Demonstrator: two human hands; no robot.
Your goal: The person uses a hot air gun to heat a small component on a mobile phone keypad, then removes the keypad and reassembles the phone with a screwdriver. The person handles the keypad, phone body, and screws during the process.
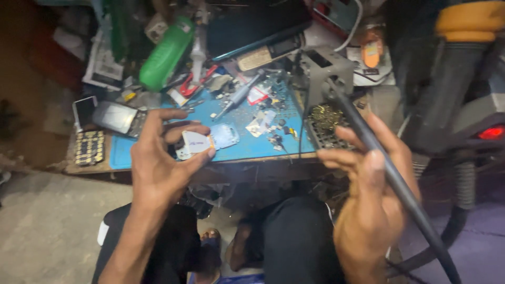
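Note:
My left hand (pixel 160 158) pinches a small white, rounded part (pixel 193 143) between thumb and fingers, raised over the near edge of a blue work mat (pixel 239 147). My right hand (pixel 371 194) grips a long black tool handle (pixel 392 176) that runs from lower right up to a grey metal stand (pixel 329 71). The tool's tip is hidden at the stand. A brass wool tip cleaner (pixel 326 117) sits just beyond my right fingers.
The mat holds small phone parts, a screwdriver (pixel 239 95) and red pliers (pixel 192 84). A green bottle (pixel 165 55) lies at the back. Two old phones (pixel 118 117) and a keypad (pixel 89 148) rest at the left. My knees and feet show under the table.

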